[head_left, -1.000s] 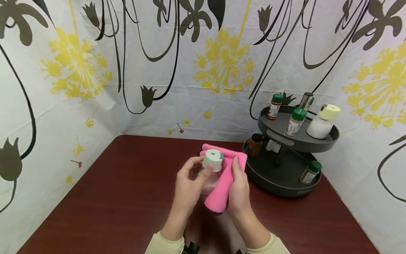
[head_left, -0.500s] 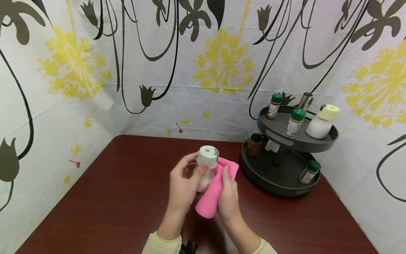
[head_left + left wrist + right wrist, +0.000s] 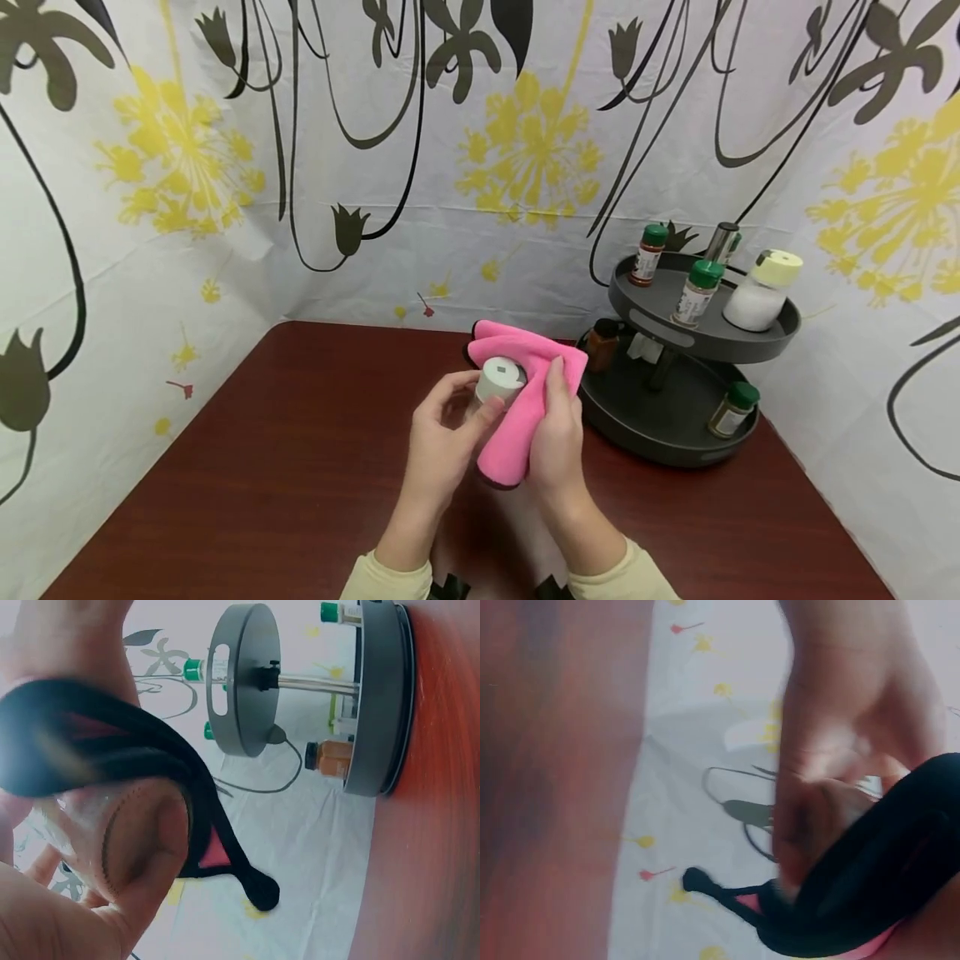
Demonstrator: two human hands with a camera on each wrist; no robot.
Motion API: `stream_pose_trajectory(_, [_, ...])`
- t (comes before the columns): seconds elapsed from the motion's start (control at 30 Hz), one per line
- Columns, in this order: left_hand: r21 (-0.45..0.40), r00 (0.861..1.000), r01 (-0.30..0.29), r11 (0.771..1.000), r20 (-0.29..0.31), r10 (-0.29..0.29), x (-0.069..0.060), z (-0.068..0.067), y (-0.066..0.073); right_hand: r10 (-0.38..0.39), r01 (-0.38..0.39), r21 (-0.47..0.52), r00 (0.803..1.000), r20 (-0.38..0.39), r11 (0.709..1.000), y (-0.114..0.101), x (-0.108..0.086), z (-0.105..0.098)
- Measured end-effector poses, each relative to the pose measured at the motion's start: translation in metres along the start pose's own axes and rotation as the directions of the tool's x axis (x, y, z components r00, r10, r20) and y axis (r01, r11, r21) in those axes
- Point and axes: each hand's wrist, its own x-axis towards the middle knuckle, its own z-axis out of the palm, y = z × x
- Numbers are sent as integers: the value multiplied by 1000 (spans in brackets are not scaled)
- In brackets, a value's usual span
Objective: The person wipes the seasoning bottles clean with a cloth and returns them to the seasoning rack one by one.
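Note:
In the head view my left hand [image 3: 438, 446] holds a small clear bottle with a white cap [image 3: 501, 377], thumb and fingers around its sides. A pink cloth [image 3: 517, 425] with a black edge lies folded against the bottle's right and far sides, covering most of its body. My right hand [image 3: 557, 437] grips this cloth, thumb on top. The left wrist view shows the clear round base of the bottle [image 3: 142, 840] between the fingers, beside the cloth's black edging [image 3: 199, 787]. Seen from the right wrist, the black side of the cloth [image 3: 862, 870] hides the right fingers.
A dark two-tier round rack [image 3: 660, 442] stands at the back right of the brown table [image 3: 247, 467]. Its upper tier carries several spice jars and a white bottle with a yellow cap [image 3: 761, 292]. Below sit a brown jar [image 3: 602, 344] and a green-capped jar [image 3: 733, 408].
The bottle and cloth first shifted left, showing more of the bottle, then came back right. The cloth now reaches higher around the bottle's far side. Both hands keep their hold.

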Motion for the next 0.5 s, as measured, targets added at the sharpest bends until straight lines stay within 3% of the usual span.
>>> stream_pose_trajectory(0.13, [-20, 1000, -10, 1000, -15, 9, -1, 0, 2, 70, -71, -40, 997, -34, 997, 16, -7, -1])
stream_pose_trajectory(0.33, [11, 998, -21, 1000, -60, 22, 0, -3, 6, 182, -181, -31, 983, 27, 983, 42, -13, -4])
stream_pose_trajectory(0.5, [15, 999, 5, 1000, -36, -4, 1, -3, 2, 226, -225, -56, 974, 26, 973, 33, -5, -8])
